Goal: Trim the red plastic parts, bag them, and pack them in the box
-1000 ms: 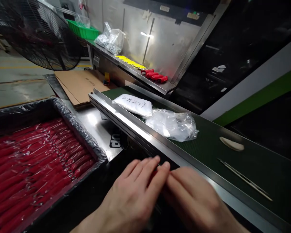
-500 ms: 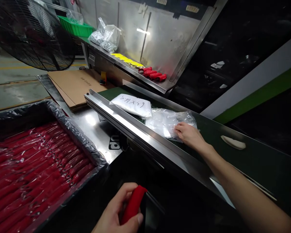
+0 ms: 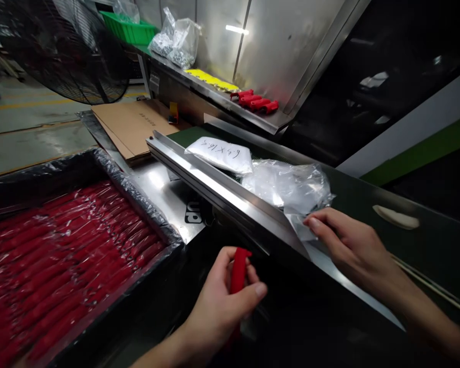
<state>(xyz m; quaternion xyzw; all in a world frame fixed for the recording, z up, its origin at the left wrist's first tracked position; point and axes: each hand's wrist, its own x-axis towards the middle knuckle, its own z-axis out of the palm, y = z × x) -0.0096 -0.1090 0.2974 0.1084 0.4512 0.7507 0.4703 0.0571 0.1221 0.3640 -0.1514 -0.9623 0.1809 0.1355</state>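
Observation:
My left hand (image 3: 222, 301) is closed around a red handle-shaped part (image 3: 237, 271), held upright low in the middle. My right hand (image 3: 345, 243) pinches a small clear plastic bag (image 3: 301, 225) at the steel rail of the green conveyor belt (image 3: 352, 204). Just beyond it lies a pile of clear plastic bags (image 3: 287, 184), and a white packet with handwriting (image 3: 222, 153) sits further left on the belt.
A black-lined tray (image 3: 99, 168) of several bagged red parts fills the left. Flat cardboard (image 3: 134, 125) and a large fan (image 3: 61, 51) lie behind it. A steel shelf (image 3: 214, 94) carries red parts (image 3: 256, 101), yellow sheets, bags of hardware and a green bin (image 3: 128, 30). Tweezers (image 3: 429, 283) rest on the belt at right.
My right hand drew back from the bag pile toward me with one clear bag pinched. My left hand raised the red part upright. The view shifted slightly.

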